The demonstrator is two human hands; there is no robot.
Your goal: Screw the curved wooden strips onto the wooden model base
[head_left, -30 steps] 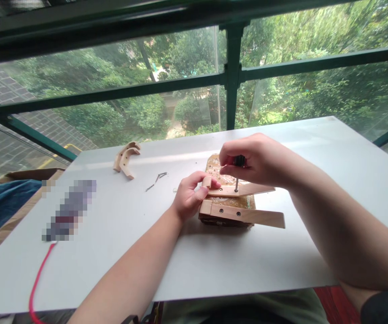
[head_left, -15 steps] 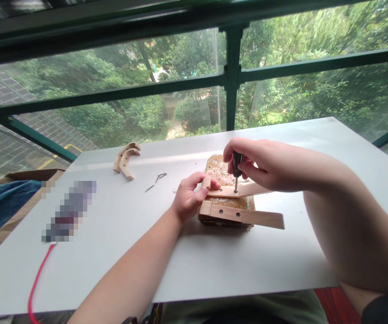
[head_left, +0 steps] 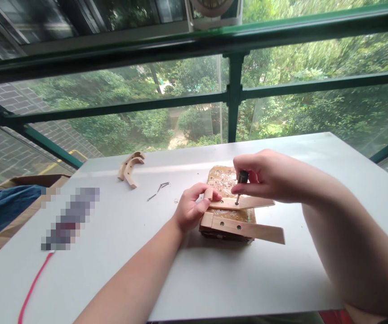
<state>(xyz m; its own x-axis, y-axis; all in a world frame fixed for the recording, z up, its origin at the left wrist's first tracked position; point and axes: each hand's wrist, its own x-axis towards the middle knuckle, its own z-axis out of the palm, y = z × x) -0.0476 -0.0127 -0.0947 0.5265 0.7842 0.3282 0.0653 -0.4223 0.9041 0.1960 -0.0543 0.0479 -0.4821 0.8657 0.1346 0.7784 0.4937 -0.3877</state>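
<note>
A screwdriver with a dark handle is gripped in my right hand. Its tip meets a screw in the rear wooden piece, and the shaft leans slightly. My left hand is closed around the left end of that same piece, by its raised block. Both rest on a brown block wrapped in clear tape and dotted with holes. Nearer to me, a second wooden piece with two screw heads lies across the block, and neither hand touches it.
Two curved wooden pieces lie at the back left of the white table. Several loose screws are left of the block. A pixelated object with a red cord lies left. An open cardboard box holds blue cloth.
The camera view has tilted up, so everything sits lower. My right hand has shifted on the screwdriver and its handle now leans right; the tip stays at the same screw.
</note>
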